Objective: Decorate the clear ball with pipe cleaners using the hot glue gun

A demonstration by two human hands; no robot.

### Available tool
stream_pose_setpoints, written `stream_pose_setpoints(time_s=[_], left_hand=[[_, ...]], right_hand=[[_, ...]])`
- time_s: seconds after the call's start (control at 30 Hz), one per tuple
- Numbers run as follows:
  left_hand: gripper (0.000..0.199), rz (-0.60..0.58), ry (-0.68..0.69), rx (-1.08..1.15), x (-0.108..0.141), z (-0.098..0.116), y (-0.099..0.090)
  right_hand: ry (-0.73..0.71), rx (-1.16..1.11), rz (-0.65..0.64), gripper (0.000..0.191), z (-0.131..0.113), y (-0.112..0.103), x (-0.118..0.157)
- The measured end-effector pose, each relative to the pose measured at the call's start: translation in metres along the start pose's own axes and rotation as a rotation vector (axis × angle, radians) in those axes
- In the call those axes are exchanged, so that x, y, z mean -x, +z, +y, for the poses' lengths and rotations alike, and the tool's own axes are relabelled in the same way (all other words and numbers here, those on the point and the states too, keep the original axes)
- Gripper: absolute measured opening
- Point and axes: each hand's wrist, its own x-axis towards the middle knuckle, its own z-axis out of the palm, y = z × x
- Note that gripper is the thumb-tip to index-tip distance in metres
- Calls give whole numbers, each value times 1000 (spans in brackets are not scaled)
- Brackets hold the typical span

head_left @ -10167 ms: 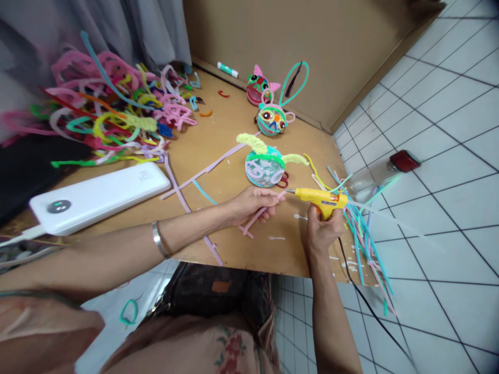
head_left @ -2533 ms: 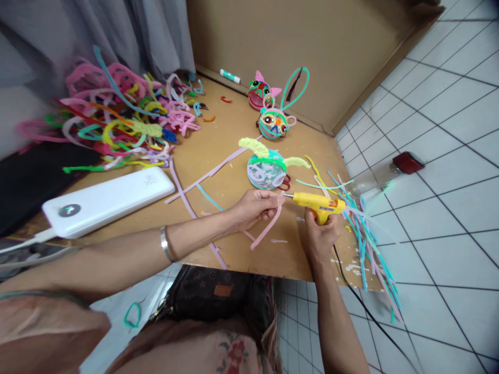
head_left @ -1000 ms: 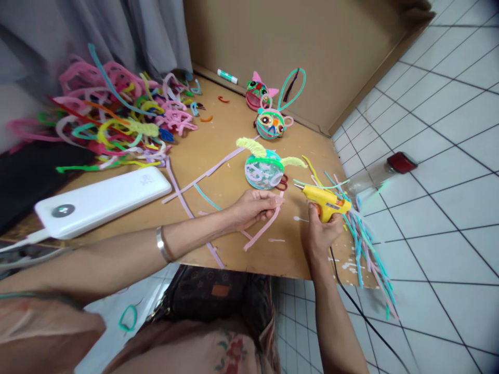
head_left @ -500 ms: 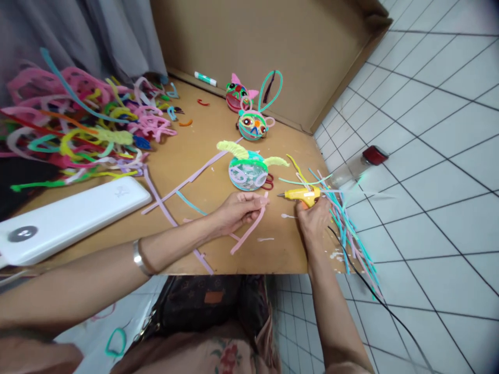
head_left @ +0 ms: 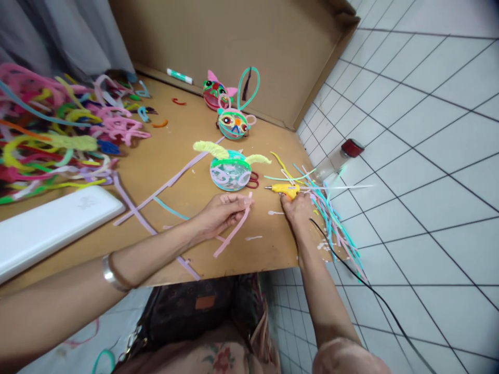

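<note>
We hold a pale pink, fuzzy, narrow strip (head_left: pixel 230 237) near its upper end, pinched between thumb and fingers of our left hand (head_left: pixel 222 214), its lower length slanting towards 7 o'clock over the wooden worktop (head_left: pixel 273 249). At 2 o'clock from it, our right hand (head_left: pixel 296 209) is wrapped round the grip of a yellow plastic glue gun (head_left: pixel 284 188); the metal nozzle points towards 9 o'clock, near the strip's tip but apart from it. We cannot tell whether the gun touches the worktop.

We judge the step in hand to be gluing the strip; the next move calls for a steady pinch and the hot nozzle well clear of our fingers.

At 12 o'clock lies a clear, turquoise-banded ball with lime, fuzzy ears (head_left: pixel 231 174), red-handled scissors (head_left: pixel 253 180) beside it. A bundle of pastel fuzzy stems (head_left: pixel 336 223) lies at 3 o'clock, crossed lilac strips (head_left: pixel 134 208) at 9.
</note>
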Motion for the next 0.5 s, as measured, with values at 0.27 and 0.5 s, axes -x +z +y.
stream_pose_setpoints(time_s=[0.27,0.5], left_hand=[[43,-38,11,34,-3,-3,-2],[42,-110,27,168,-6,5,-5]], right_hand=[[-47,-156,173,49,7,-5,13],[-316,-1056,90,26,-27,-17,42]])
